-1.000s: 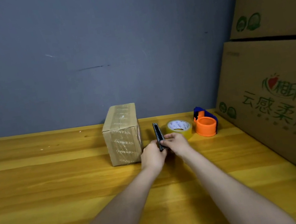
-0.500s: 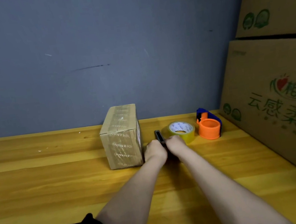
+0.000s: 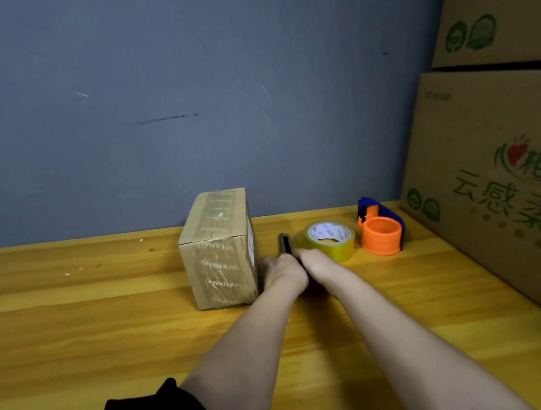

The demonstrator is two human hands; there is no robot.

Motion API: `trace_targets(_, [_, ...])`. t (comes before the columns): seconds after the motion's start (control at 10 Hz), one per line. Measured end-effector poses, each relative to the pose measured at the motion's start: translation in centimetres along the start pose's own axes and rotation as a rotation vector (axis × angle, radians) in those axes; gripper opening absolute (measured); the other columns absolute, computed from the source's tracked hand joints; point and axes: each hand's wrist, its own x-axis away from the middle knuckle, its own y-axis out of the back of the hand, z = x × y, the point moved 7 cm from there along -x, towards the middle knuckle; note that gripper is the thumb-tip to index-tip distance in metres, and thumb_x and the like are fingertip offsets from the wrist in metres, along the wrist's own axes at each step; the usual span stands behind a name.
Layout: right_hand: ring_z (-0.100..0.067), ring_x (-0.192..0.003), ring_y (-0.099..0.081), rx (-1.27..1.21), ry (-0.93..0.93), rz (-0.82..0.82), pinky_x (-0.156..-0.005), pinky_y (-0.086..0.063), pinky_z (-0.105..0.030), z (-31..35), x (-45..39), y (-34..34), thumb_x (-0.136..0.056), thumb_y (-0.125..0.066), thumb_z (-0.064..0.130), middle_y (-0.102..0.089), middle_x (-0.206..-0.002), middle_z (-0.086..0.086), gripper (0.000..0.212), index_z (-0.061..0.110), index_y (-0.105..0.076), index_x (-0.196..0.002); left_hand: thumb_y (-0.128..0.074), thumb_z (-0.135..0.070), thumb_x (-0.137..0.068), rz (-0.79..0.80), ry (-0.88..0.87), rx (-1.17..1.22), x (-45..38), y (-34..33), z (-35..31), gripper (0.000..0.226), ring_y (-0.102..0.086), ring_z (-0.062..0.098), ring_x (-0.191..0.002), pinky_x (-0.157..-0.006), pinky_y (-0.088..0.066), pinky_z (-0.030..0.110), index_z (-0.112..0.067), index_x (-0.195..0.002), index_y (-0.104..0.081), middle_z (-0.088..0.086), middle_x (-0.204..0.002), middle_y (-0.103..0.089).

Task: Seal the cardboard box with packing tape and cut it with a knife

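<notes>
Fingers of both hands are hidden behind the backs of the hands, so cannot tell exactly how they curl; both seem to grip the slim black utility knife (image 3: 285,244) from either side. Left hand (image 3: 284,270) and right hand (image 3: 318,262) touch each other, low over the yellow wooden surface (image 3: 73,334). Change: a second ago the knife stood well clear above the hands; now only its far tip shows and the hands sit lower and further forward. Reads as the knife being lowered, or its blade slid in or out; can't tell which. The small brown cardboard box (image 3: 220,249), tape strips already on top and front, sits just left of the hands, not touched. Yellowish clear packing tape roll (image 3: 330,241) lies just beyond the right hand; orange and blue tape dispenser (image 3: 381,232) beside it. Big printed cartons (image 3: 499,174) stand at right. Sealing looks done; likely wrap-up.
</notes>
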Motion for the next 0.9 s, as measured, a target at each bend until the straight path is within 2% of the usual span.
trace_targets(0.1, [-0.035,-0.113,-0.056,0.031,-0.005,0.011,-0.099,-0.045,-0.04,-0.1,-0.2,-0.4,-0.089,-0.036,0.034,-0.058,-0.127,-0.023,0.028,0.019,-0.059,-0.095,-0.033,0.0,-0.095,0.039,-0.009,-0.088,0.0,-0.3,0.0,0.042,-0.04,0.032,-0.132,-0.102,-0.039,0.036,0.0,-0.136,-0.041,0.027,-0.152,-0.016])
trace_targets(0.2, [-0.036,-0.117,-0.054,0.028,0.0,0.012,-0.103,-0.043,-0.043,-0.1,-0.1,-0.5,-0.089,-0.035,0.037,-0.057,-0.129,-0.022,0.043,0.012,-0.064,-0.108,-0.033,-0.003,-0.095,0.059,-0.002,-0.153,-0.2,-0.4,0.2,0.04,-0.038,0.032,-0.132,-0.104,-0.035,0.035,-0.001,-0.135,-0.043,0.026,-0.148,-0.03])
trace_targets(0.3, [-0.027,-0.104,-0.052,0.021,-0.005,0.015,-0.096,-0.041,-0.035,0.3,0.8,-0.1,-0.092,-0.034,0.033,-0.058,-0.126,-0.02,0.04,0.01,-0.065,-0.105,-0.037,-0.007,-0.095,0.117,-0.019,-0.201,-0.1,-0.7,0.2,0.041,-0.035,0.036,-0.135,-0.111,-0.028,0.04,0.0,-0.135,-0.041,0.022,-0.145,-0.037])
trace_targets(0.4, [-0.022,-0.09,-0.046,-0.033,0.013,0.018,-0.08,-0.036,-0.029,0.6,1.9,0.4,-0.096,-0.035,0.022,-0.058,-0.092,-0.011,0.031,0.018,-0.052,-0.07,-0.036,-0.006,-0.096,0.14,-0.061,-0.268,0.6,-0.3,-0.1,0.041,-0.029,0.038,-0.137,-0.112,-0.025,0.043,-0.001,-0.136,-0.039,0.019,-0.144,-0.039])
trace_targets(0.5, [-0.016,-0.066,-0.041,-0.041,0.047,0.015,-0.062,-0.032,-0.028,0.5,3.1,1.0,-0.096,-0.035,0.015,-0.046,-0.068,-0.002,0.034,0.017,-0.045,-0.063,-0.036,-0.005,-0.095,0.118,-0.091,-0.212,1.1,0.4,-0.3,0.04,-0.039,0.034,-0.132,-0.107,-0.036,0.036,0.002,-0.134,-0.038,0.02,-0.14,-0.044])
trace_targets(0.6, [-0.021,-0.065,-0.041,0.146,0.075,-0.054,-0.059,-0.031,-0.028,0.2,3.5,1.9,-0.096,-0.034,0.014,-0.052,-0.083,-0.02,0.03,0.01,-0.047,-0.069,-0.042,-0.004,-0.091,0.114,-0.075,-0.095,2.1,1.6,-0.1,0.05,-0.044,0.034,-0.13,-0.102,-0.044,0.035,0.003,-0.139,-0.029,0.023,-0.141,-0.04])
trace_targets(0.7, [-0.025,-0.085,-0.052,0.363,0.106,-0.093,-0.07,-0.037,-0.028,0.1,4.4,2.9,-0.095,-0.038,0.022,-0.063,-0.106,-0.021,0.025,0.011,-0.06,-0.09,-0.049,-0.005,-0.087,0.069,-0.142,0.011,3.0,3.0,-0.5,0.048,-0.054,0.034,-0.12,-0.093,-0.048,0.036,-0.003,-0.134,-0.04,0.021,-0.135,-0.049])
trace_targets(0.8, [-0.031,-0.094,-0.064,0.437,0.117,-0.126,-0.078,-0.049,-0.032,0.8,5.7,3.9,-0.092,-0.042,0.027,-0.07,-0.106,-0.012,0.029,0.016,-0.067,-0.101,-0.049,-0.007,-0.086,-0.021,-0.288,0.094,4.3,5.5,-1.5,0.032,-0.064,0.033,-0.105,-0.089,-0.053,0.037,-0.007,-0.117,-0.059,0.015,-0.115,-0.067])
trace_targets(0.9, [-0.029,-0.085,-0.069,0.384,0.192,-0.213,-0.079,-0.056,-0.037,3.2,6.4,5.2,-0.088,-0.044,0.027,-0.073,-0.092,-0.005,0.024,0.022,-0.066,-0.08,-0.045,-0.014,-0.089,-0.107,-0.411,0.333,5.3,8.7,-2.2,0.021,-0.072,0.027,-0.078,-0.08,-0.059,0.042,-0.011,-0.084,-0.065,0.011,-0.081,-0.074])
